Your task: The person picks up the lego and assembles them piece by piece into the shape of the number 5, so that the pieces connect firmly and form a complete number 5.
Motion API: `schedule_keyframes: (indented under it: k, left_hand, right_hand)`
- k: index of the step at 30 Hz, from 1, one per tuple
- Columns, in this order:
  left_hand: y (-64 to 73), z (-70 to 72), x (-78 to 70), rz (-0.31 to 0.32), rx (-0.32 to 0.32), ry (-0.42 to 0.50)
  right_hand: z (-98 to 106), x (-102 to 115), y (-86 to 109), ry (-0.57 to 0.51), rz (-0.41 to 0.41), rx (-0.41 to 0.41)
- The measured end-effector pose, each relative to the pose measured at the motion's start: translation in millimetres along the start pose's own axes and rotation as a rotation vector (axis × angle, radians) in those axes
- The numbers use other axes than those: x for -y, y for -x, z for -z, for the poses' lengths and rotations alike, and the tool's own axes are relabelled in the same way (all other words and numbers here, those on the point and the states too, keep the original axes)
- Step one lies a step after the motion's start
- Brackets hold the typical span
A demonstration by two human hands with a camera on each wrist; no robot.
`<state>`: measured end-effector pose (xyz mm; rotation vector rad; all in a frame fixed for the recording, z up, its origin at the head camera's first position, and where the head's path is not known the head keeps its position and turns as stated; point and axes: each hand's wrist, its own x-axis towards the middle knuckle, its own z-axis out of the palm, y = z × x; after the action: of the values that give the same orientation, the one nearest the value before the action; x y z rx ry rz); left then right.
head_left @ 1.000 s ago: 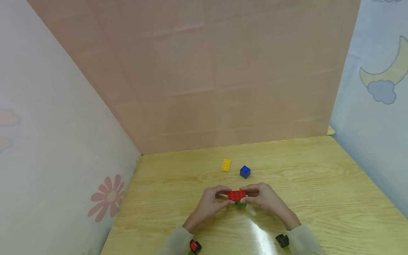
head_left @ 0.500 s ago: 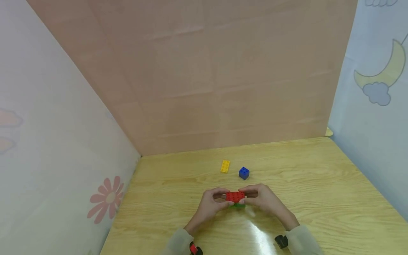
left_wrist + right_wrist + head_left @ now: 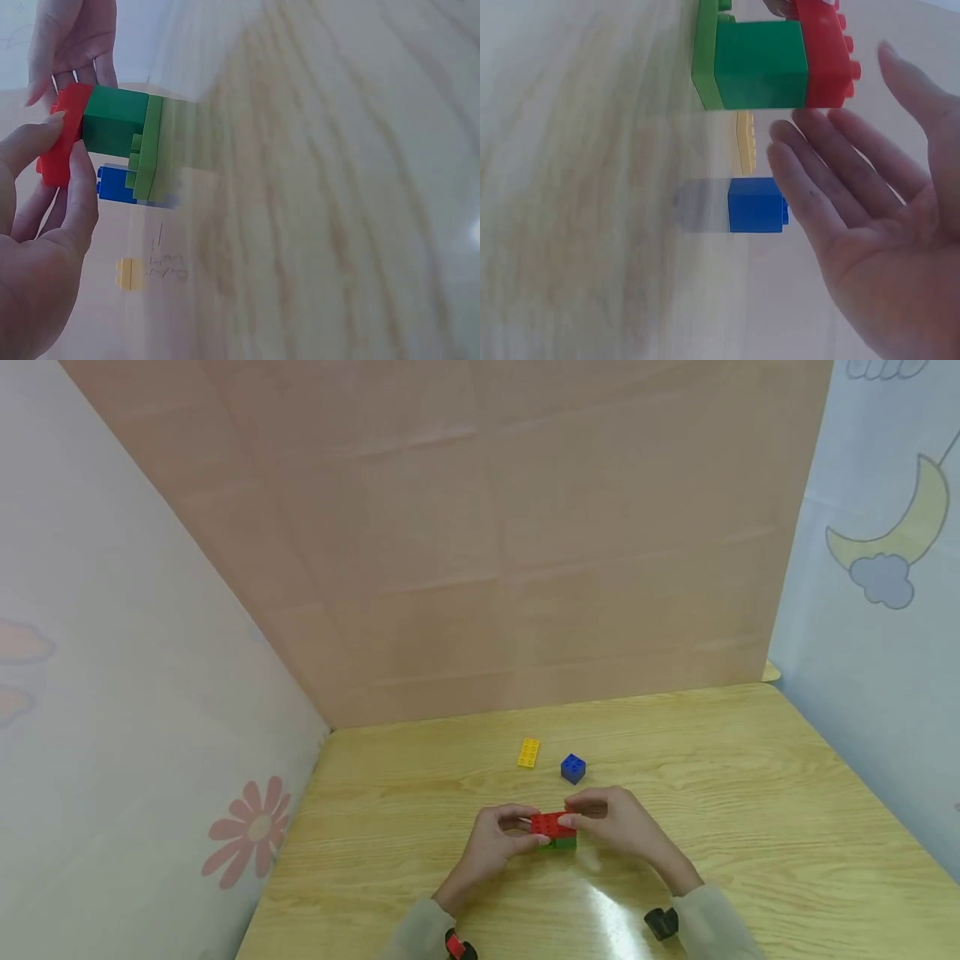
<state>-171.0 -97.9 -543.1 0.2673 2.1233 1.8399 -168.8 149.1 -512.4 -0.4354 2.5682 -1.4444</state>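
Note:
A red studded brick (image 3: pixel 546 825) sits across a dark green block (image 3: pixel 116 120), which stands on a thin light green plate (image 3: pixel 150 154) with studs showing at one end. My left hand (image 3: pixel 491 843) pinches the red brick between thumb and fingers. On the other side is my right hand (image 3: pixel 622 827), its thumb overlapping the red brick in the head view. From the right wrist, this hand (image 3: pixel 900 240) appears with its fingers extended and its thumb apart from the brick, holding nothing.
Beyond the hands, a blue brick (image 3: pixel 573 768) stands on the wooden table (image 3: pixel 405 777), with a flat yellow plate (image 3: pixel 528 752) a little farther back and left. A brown sheet (image 3: pixel 480 568) rises at the table's back edge. Patterned walls flank both sides.
My right hand has loosened from the red brick and its thumb has lifted, so more of the green below shows. My left hand keeps its pinch.

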Motion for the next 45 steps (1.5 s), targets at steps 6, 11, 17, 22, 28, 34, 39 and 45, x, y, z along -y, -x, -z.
schedule_keyframes:
  k: [6,11,17,22,28,34,39,45]
  left_hand:
    - [-1.7,-0.2,-1.0,0.014,-0.01,-0.003]
    - [-3.2,-2.1,-2.6,-0.01,-0.001,-0.015]
    - [-3.3,-3.6,-3.3,0.001,-0.005,-0.02]
    - [-3.4,-4.4,-3.5,0.019,-0.011,-0.009]
    - [-3.9,-2.6,-5.9,0.028,-0.013,-0.005]
    - [-2.1,-1.9,-5.6,0.037,-0.005,-0.015]
    - [-0.8,-2.8,-7.8,0.035,-0.005,-0.021]
    - [0.1,-4.0,-9.0,0.023,0.006,-0.028]
  right_hand:
    - [12,-1,-7.0,0.011,-0.004,-0.127]
    - [21,-12,-13.7,0.008,-0.027,-0.202]
    - [25,-25,-23.8,0.009,-0.044,-0.276]
    - [25,-32,-33.3,0.011,-0.088,-0.298]
    - [22,-35,-45.7,0.001,-0.104,-0.306]
    - [20,-36,-50.7,-0.016,-0.136,-0.281]
    - [20,-38,-55.7,-0.006,-0.134,-0.267]
    - [20,-38,-58.1,-0.009,-0.15,-0.248]
